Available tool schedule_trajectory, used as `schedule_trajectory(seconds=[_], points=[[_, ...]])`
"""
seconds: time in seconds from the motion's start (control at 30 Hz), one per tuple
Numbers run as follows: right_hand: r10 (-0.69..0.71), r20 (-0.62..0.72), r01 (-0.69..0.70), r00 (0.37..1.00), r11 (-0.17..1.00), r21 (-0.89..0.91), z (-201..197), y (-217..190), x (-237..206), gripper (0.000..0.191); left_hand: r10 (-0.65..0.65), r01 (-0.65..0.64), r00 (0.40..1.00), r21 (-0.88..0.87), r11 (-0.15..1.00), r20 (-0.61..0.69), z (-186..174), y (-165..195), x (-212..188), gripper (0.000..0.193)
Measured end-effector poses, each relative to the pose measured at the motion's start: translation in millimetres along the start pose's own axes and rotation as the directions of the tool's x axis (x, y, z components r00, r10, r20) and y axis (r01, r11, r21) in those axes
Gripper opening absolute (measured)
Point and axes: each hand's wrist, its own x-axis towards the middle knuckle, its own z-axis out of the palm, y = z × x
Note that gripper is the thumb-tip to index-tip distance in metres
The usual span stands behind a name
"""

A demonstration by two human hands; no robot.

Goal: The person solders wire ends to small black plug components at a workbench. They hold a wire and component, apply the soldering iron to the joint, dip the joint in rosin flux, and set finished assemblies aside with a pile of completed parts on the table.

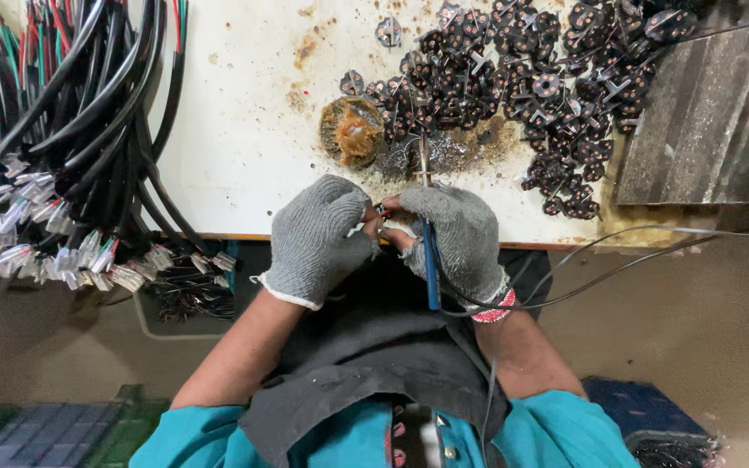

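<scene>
Left hand (314,238) pinches wire ends, right hand (457,238) grips blue-handled soldering iron (427,208); tip so near fingertips risks burn through glove, or slipped joint.

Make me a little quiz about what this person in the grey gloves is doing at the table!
1. True or false: the right hand holds a blue-handled soldering iron.
2. What lies on the table to the left of the hands: A) a bundle of black cables, B) a stack of plates?
3. What colour are the gloves?

Key:
1. True.
2. A; the small black round parts are piled on the other side.
3. Grey; the left hand pinches thin wires.
</scene>
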Motion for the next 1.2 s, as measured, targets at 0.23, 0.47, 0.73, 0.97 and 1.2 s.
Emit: schedule_trajectory(seconds=[0.23,0.47,0.73,0.97,1.2], points=[[-0.031,-0.069,0.035,0.997,0.998,0.055,-19.5,11.6,-34.1,0.048,-0.011,0.011,1.0,0.025,1.0,-0.008,-0.8,3.7,1.9,0.016],[-0.182,-0.116,0.188,0.976,0.981,0.045,-2.6,30.1,-55.3,0.021,0.001,0.0,1.0,0.041,0.999,-0.011,-2.2,5.6,4.6,0.021],[-0.136,0.105,0.144,0.985,0.987,-0.072,-5.2,40.4,-58.8,0.024,0.001,0.0,1.0,-0.022,1.0,0.023,-6.6,5.9,6.6,0.02],[-0.067,0.335,0.126,0.94,0.979,-0.158,13.2,63.6,-84.2,0.012,-0.032,0.032,0.997,0.001,0.999,0.076,-6.1,3.4,5.3,0.021],[-0.194,0.305,0.298,0.932,0.889,-0.348,15.0,67.6,-85.6,0.027,0.011,-0.01,0.999,-0.022,1.0,0.03,-4.8,4.1,5.7,0.018]])
